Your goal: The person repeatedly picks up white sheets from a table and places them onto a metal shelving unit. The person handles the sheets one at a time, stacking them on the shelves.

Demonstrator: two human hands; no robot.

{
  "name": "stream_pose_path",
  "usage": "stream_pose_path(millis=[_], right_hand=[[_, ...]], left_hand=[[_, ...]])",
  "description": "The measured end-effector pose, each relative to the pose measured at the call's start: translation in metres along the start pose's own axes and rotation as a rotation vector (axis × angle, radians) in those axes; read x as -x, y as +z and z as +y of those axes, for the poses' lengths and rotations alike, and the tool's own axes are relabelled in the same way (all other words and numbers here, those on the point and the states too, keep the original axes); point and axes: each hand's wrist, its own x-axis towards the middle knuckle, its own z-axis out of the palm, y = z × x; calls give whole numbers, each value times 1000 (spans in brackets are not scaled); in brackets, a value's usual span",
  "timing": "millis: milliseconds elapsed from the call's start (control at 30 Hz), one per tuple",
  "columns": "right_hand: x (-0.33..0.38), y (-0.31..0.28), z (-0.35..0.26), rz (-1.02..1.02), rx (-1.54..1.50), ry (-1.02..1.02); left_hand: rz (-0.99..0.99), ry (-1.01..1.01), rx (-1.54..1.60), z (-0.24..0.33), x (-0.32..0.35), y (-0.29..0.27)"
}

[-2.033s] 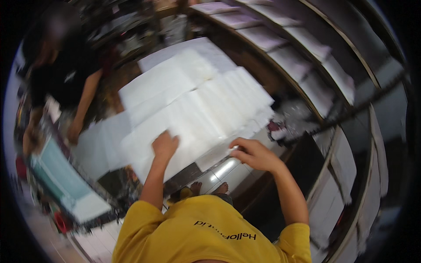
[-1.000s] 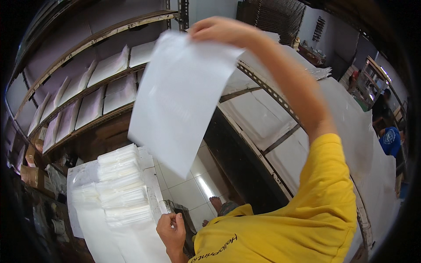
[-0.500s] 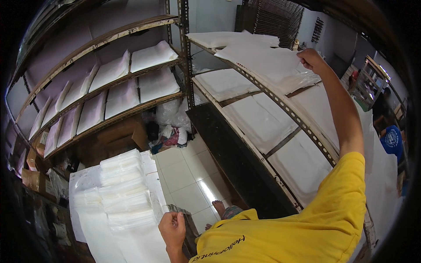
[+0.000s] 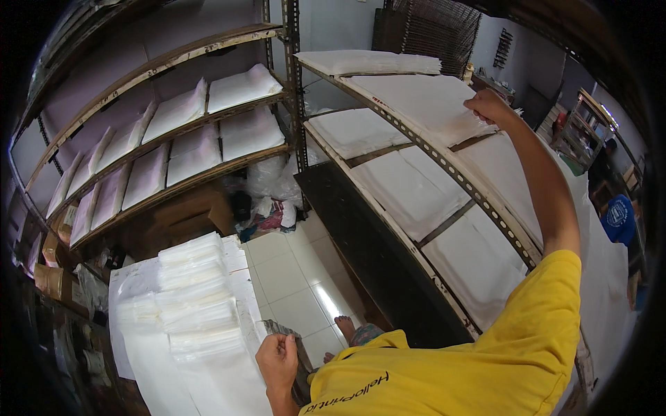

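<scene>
Up on the right-hand shelf, my right hand (image 4: 490, 109) is closed, its fingers pinching the right corner of a white sheet (image 4: 420, 99). The sheet lies flat on the shelf's sloping top level, wrinkled near my fingers. Low in the middle, my left hand (image 4: 277, 360) is curled into a loose fist in front of my body, with nothing showing in it. Beside it on the left, a pile of white sheets (image 4: 198, 298) in overlapping, staggered bundles covers a table.
A metal rack (image 4: 295, 90) on the left carries two rows of white sheet stacks. More stacks (image 4: 409, 191) fill lower levels of the right-hand shelf, edged by a perforated metal rail (image 4: 454, 170). A dark board (image 4: 374, 263) runs below. Plastic bags (image 4: 270, 180) and cloths lie on the tiled floor.
The sheet in my right hand has settled flat over the shelf, no longer overlapping the stack behind it. My right hand has come slightly lower. My left hand has shifted a little right.
</scene>
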Motion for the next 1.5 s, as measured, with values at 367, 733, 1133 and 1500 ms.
stream_pose_path(millis=[367,733,1133,1500], right_hand=[[13,8,-2,-52,178,-37],[114,23,-193,14,45,-1192],[335,93,-174,97,-792,-1686],[300,171,-163,-684,-783,-1166]], left_hand=[[11,1,-37,9,11,-2],[0,67,-28,27,8,6],[95,-263,35,0,35,-3],[282,-186,-145,6,51,-27]])
